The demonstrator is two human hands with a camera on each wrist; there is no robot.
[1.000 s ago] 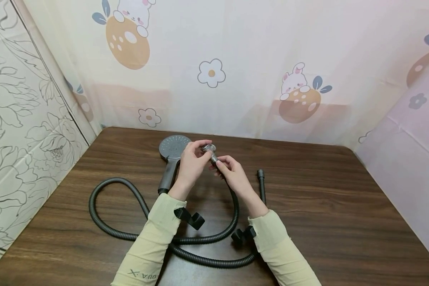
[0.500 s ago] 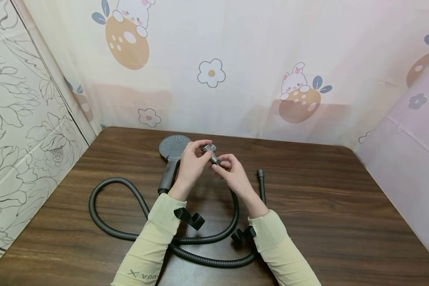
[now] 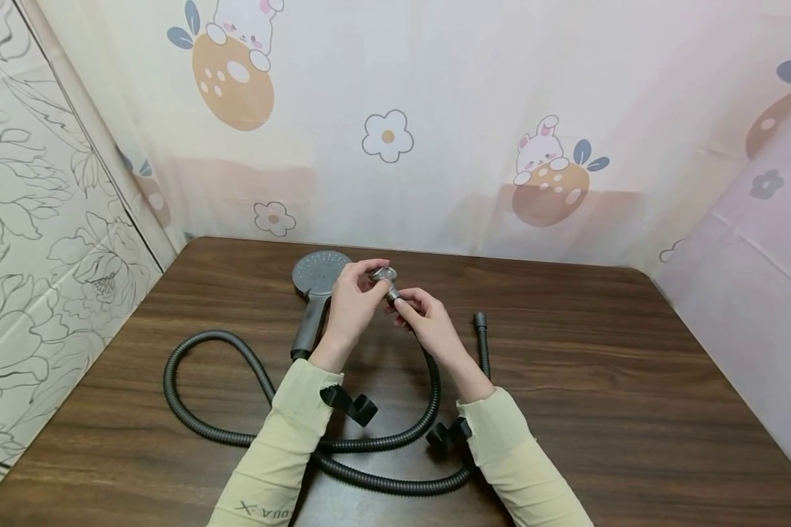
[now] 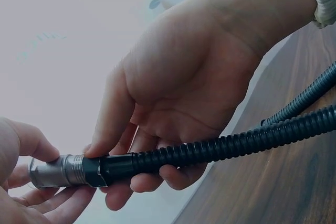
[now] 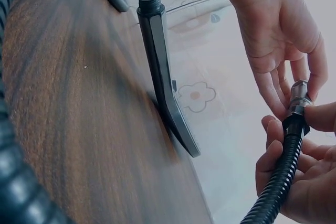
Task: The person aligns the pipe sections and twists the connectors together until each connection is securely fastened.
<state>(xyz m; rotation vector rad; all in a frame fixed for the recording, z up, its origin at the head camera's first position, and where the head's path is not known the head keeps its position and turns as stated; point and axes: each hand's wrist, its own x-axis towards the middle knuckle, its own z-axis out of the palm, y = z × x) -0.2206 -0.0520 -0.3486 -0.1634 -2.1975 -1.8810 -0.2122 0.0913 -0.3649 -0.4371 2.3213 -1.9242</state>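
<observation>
1. Grip, left. The left hand (image 3: 354, 300) is pinching the metal fitting (image 4: 50, 173) between thumb and fingers, gap taken up, above the table (image 3: 600, 366).
2. Grip, right. The right hand (image 3: 431, 326) is holding the hose (image 4: 210, 150) close to its end; the thumb is pressing at the dark collar (image 4: 116, 168) and the other fingers are curling beneath.
3. Principal relation. Fitting and collar are meeting end to end, their long axes running very nearly in one line. Seen from the head, that line is slanting from far left to near right, the fitting lying beyond the right fingertips and toward the left hand. Each hand is gripping the part nearer to it, so alignment at this joint appears to be what matters most.
4. Joint. Some silver thread is showing between the two parts; fingers are partly covering the seam, so how far the thread is engaged cannot be told.
5. Surroundings. The shower head (image 3: 319, 274) is lying just left of the left hand, its threaded handle end pointing toward the person. The hose's other end (image 3: 480, 320) is resting on the table, to the right of the right hand.
</observation>
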